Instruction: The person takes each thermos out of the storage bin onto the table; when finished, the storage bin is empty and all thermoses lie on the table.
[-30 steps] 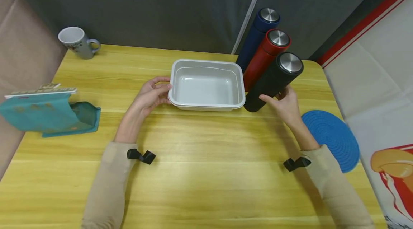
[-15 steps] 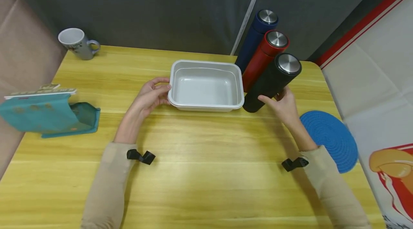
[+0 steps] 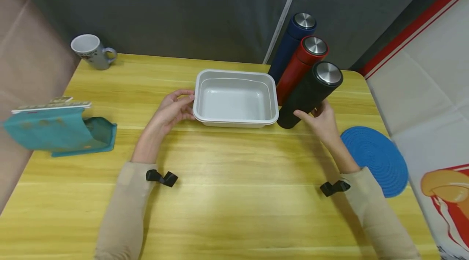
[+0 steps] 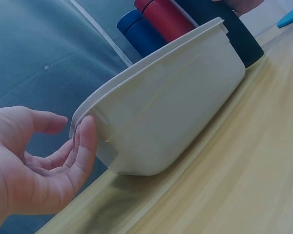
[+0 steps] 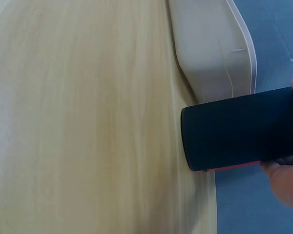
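Observation:
A pale grey rectangular plastic tub [image 3: 235,98] stands on the table. My left hand [image 3: 172,111] is at its left end, fingers loosely bent against the wall just under the rim; in the left wrist view one finger of this left hand [image 4: 44,170] stands apart from the rim. To the right of the tub stand three thermos bottles in a row with steel-topped lids: blue [image 3: 287,48], red [image 3: 300,64] and black [image 3: 305,93]. My right hand [image 3: 322,119] holds the black bottle from its right side, thumb in front and fingers behind. The base of this black bottle [image 5: 234,129] is beside the tub's corner.
A blue round woven mat [image 3: 377,160] lies at the right edge of the wooden table [image 3: 234,195]. A grey mug [image 3: 94,54] stands at the back left corner, with a teal bag [image 3: 55,131] nearer on the left. A dark partition [image 3: 165,11] rises behind.
The head view has shifted very slightly. Both hands, the tub and the bottles stay as they were.

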